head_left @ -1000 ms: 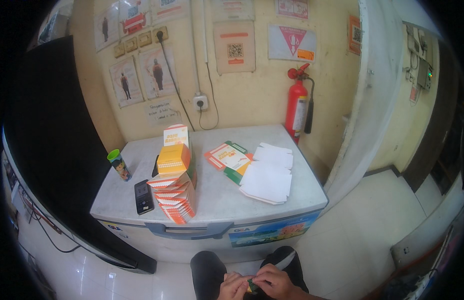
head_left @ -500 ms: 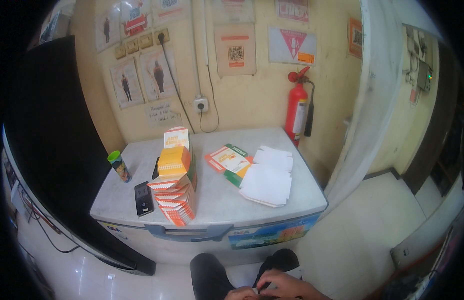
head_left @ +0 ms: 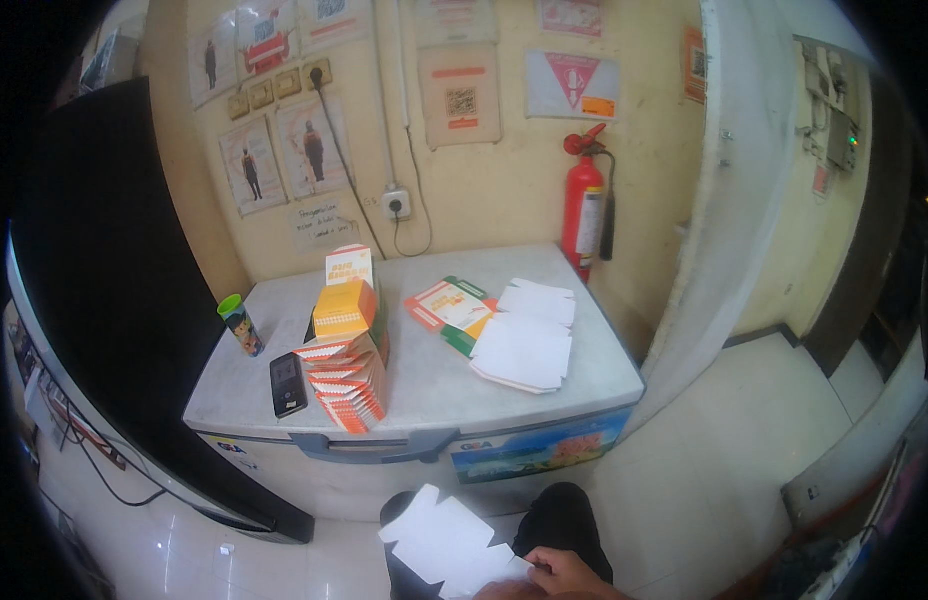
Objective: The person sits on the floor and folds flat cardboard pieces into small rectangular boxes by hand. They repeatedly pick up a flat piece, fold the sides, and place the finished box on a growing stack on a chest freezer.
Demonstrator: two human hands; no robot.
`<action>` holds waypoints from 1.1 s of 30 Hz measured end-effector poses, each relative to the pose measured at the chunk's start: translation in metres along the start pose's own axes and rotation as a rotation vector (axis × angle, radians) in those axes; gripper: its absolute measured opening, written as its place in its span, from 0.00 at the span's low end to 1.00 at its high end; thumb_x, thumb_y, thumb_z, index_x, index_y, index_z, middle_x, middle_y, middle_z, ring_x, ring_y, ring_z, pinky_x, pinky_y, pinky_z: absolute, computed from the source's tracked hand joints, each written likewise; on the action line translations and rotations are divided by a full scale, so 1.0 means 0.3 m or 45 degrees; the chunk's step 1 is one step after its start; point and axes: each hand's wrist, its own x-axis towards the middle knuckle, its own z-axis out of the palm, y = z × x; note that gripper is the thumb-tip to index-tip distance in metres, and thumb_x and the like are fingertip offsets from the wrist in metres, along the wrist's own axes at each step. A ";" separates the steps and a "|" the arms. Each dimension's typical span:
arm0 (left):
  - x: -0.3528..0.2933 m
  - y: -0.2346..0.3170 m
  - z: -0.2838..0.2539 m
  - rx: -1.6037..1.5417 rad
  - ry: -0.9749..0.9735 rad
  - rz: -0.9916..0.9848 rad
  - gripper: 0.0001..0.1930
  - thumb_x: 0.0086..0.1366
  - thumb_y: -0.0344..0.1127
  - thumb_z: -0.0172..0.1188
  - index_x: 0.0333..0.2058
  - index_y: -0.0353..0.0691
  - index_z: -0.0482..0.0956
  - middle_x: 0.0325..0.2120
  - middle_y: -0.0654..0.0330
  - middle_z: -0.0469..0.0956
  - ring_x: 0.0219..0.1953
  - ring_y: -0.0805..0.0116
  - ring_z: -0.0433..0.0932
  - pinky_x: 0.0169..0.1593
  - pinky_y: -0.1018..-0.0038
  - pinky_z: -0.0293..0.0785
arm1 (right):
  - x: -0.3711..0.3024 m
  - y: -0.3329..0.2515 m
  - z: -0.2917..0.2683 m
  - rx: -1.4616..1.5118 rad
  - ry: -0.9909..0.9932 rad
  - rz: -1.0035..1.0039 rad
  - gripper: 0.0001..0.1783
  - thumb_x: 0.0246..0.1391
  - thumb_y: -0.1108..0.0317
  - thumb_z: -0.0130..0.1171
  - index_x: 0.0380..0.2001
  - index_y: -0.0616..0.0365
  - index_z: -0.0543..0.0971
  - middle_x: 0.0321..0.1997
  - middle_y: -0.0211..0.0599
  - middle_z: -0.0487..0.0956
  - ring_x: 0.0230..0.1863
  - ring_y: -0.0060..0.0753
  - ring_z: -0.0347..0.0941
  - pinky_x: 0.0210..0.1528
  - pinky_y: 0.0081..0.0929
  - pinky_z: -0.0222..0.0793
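Faces a pale-topped chest freezer [head_left: 429, 385] and holds a flat white carton blank [head_left: 449, 545] above dark-trousered knees [head_left: 564, 520], in front of the freezer's near edge. Clamps the lower right corner of the blank in the right hand [head_left: 569, 574], with bent fingers. Has the left hand [head_left: 506, 591] close beside it, at the very bottom of the view and mostly cut off from sight; cannot tell its grip.

Shows on the freezer, left of the middle, a stack of orange-and-white folded cartons [head_left: 349, 390] reaching to the near edge, with a yellow box [head_left: 344, 308] and an upright printed panel [head_left: 349, 265] farther back. Includes, left of the stack, a dark phone [head_left: 288, 384] lying flat toward the near left corner and, near the left edge, a standing cup [head_left: 241, 328] with a green rim.

Takes in, right of the middle, a flat printed carton [head_left: 452, 305] in orange, green, white and yellow, partly covered by piled white blanks [head_left: 524, 345] toward the right edge. Frames a red fire extinguisher [head_left: 584, 212] by the far right corner, against a cream wall [head_left: 494, 195] hung with posters [head_left: 462, 95].
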 end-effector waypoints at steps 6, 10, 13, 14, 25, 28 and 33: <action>-0.014 0.013 -0.024 -0.305 0.369 -0.189 0.13 0.67 0.35 0.58 0.47 0.38 0.81 0.33 0.59 0.79 0.39 0.64 0.77 0.44 0.67 0.73 | -0.027 -0.068 0.079 0.113 0.286 -0.389 0.13 0.62 0.62 0.59 0.43 0.62 0.80 0.38 0.42 0.78 0.45 0.32 0.71 0.48 0.35 0.68; -0.033 0.017 -0.047 -0.764 0.734 -0.338 0.13 0.68 0.35 0.58 0.48 0.37 0.80 0.34 0.59 0.79 0.40 0.64 0.77 0.45 0.68 0.73 | 0.035 0.019 0.187 -0.140 0.278 -0.903 0.15 0.60 0.66 0.59 0.47 0.63 0.80 0.48 0.50 0.76 0.54 0.46 0.69 0.57 0.41 0.66; -0.051 0.009 -0.044 -1.023 0.894 -0.379 0.14 0.68 0.35 0.58 0.49 0.37 0.80 0.35 0.60 0.80 0.40 0.65 0.78 0.45 0.68 0.73 | 0.075 0.043 0.216 -0.248 0.271 -1.102 0.17 0.59 0.70 0.59 0.50 0.64 0.80 0.56 0.57 0.74 0.61 0.57 0.68 0.64 0.46 0.65; -0.058 0.006 -0.042 -1.091 0.938 -0.380 0.14 0.68 0.35 0.58 0.49 0.37 0.80 0.35 0.60 0.80 0.41 0.65 0.78 0.45 0.68 0.74 | 0.085 0.047 0.222 -0.274 0.266 -1.152 0.18 0.58 0.71 0.59 0.51 0.64 0.80 0.58 0.59 0.73 0.63 0.60 0.68 0.66 0.47 0.64; -0.128 -0.193 -0.126 -0.121 0.735 -0.221 0.06 0.68 0.25 0.53 0.38 0.35 0.81 0.34 0.61 0.81 0.37 0.72 0.78 0.42 0.73 0.75 | 0.129 0.169 0.319 0.338 0.125 -0.224 0.13 0.61 0.64 0.61 0.42 0.62 0.80 0.37 0.43 0.79 0.43 0.31 0.72 0.46 0.34 0.69; -0.155 -0.254 -0.101 -0.219 0.798 -0.464 0.06 0.67 0.23 0.56 0.39 0.36 0.81 0.33 0.61 0.80 0.36 0.74 0.77 0.40 0.73 0.75 | 0.112 0.163 0.344 0.433 0.262 -0.179 0.13 0.61 0.63 0.62 0.39 0.62 0.80 0.32 0.40 0.80 0.38 0.25 0.74 0.41 0.30 0.71; -0.141 -0.255 -0.107 -0.251 0.871 -0.424 0.07 0.67 0.24 0.56 0.41 0.35 0.80 0.35 0.61 0.80 0.37 0.73 0.77 0.41 0.73 0.75 | 0.093 -0.008 0.281 0.412 0.624 -0.502 0.07 0.57 0.71 0.64 0.35 0.64 0.83 0.38 0.47 0.81 0.39 0.38 0.79 0.42 0.32 0.73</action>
